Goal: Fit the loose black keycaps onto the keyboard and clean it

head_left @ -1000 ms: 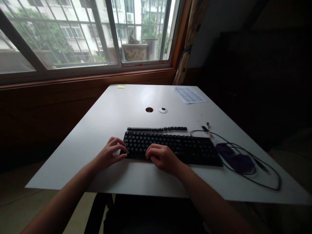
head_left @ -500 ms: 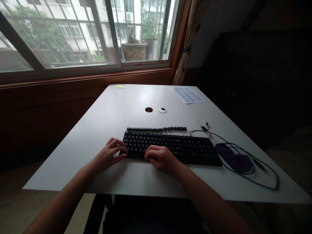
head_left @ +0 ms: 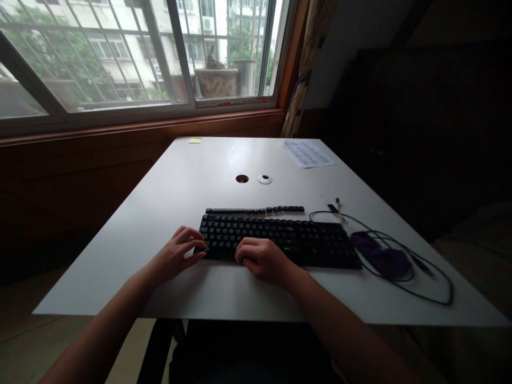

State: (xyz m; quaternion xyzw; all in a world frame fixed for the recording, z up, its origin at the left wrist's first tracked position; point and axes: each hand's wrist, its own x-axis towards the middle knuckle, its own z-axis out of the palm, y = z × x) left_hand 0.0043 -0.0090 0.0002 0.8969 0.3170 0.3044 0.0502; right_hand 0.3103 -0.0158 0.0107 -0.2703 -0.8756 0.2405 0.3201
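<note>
A black keyboard (head_left: 256,233) lies on the white table, its bottom row partly dark where keycaps may be off. At its lower left corner is my left hand (head_left: 180,250), with fingers curved and apart, thumb and fingertips at the corner keys. My right hand (head_left: 262,257) rests over the keyboard's lower middle edge, fingers curled in; anything between them is hidden. Behind the keyboard runs a row of loose black keycaps (head_left: 276,209), with a long spacebar (head_left: 228,211) at the left part of the row.
A purple cloth (head_left: 380,256) and a looped black cable (head_left: 434,272) lie right of the keyboard, near small tools (head_left: 336,209). Farther back are a round hole (head_left: 242,179), its white cover (head_left: 264,180), paper sheets (head_left: 308,153) and yellow notes (head_left: 195,141).
The view has shifted slightly, so the table and keyboard appear a little more to the left. Both hands keep nearly the same places on the keyboard.
</note>
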